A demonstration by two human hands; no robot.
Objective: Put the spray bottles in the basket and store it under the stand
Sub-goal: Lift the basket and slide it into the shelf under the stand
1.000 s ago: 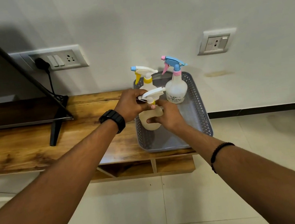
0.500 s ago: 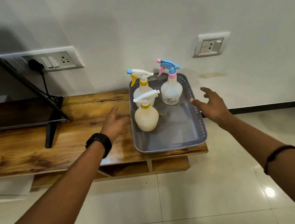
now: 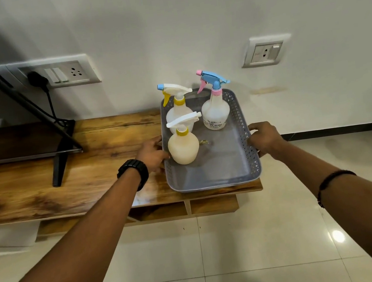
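Observation:
A grey perforated basket [image 3: 221,176] rests on the right end of the wooden stand [image 3: 66,181]. Three spray bottles stand upright inside it: a cream bottle with a white trigger [image 3: 183,146] at the front left, a bottle with a yellow and blue trigger [image 3: 179,110] behind it, and a clear bottle with a blue and pink trigger [image 3: 214,110] at the back right. My left hand [image 3: 152,155] grips the basket's left rim. My right hand [image 3: 264,138] grips its right rim.
A television on black legs [image 3: 59,165] stands on the stand's left part, its cable plugged into a wall socket panel [image 3: 56,74]. Open compartments [image 3: 210,205] lie under the stand's top. A second socket [image 3: 264,52] is on the wall. Tiled floor lies in front.
Both hands let go of the cream bottle, spread apart, and closed on the basket's two side rims. The three bottles stay upright in the basket.

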